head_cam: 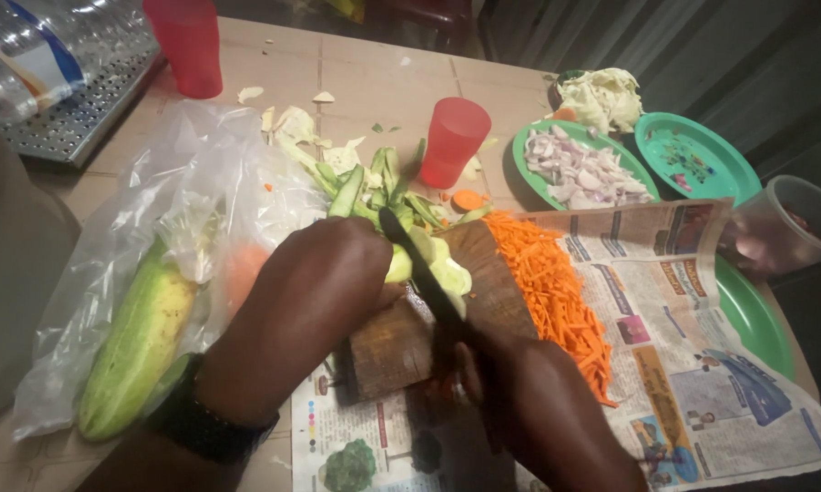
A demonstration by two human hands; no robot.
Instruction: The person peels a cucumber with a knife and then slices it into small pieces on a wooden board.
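Single view: head cam, worn, looks steeply down and forward over table (374, 82). Close range, forearms fill lower frame. Left hand (324, 273) near centre, right hand (520, 374) at 5 o'clock. Board (492, 282) dead centre, newspaper (702, 364) at 4 o'clock, plates (693, 159) at 2 o'clock, bag (155, 200) at 9 o'clock. Table edges run skewed, frame rolled slightly. No second view, no overlap.

Counted in view: two red cups (453, 139), three green plates (693, 155), one whole cucumber (137, 342), one knife (424, 273), one wooden board (401, 342), one clear tub (784, 223), one plastic bag (155, 200), one grater (82, 109), one bottle (28, 55), two hands (324, 273).
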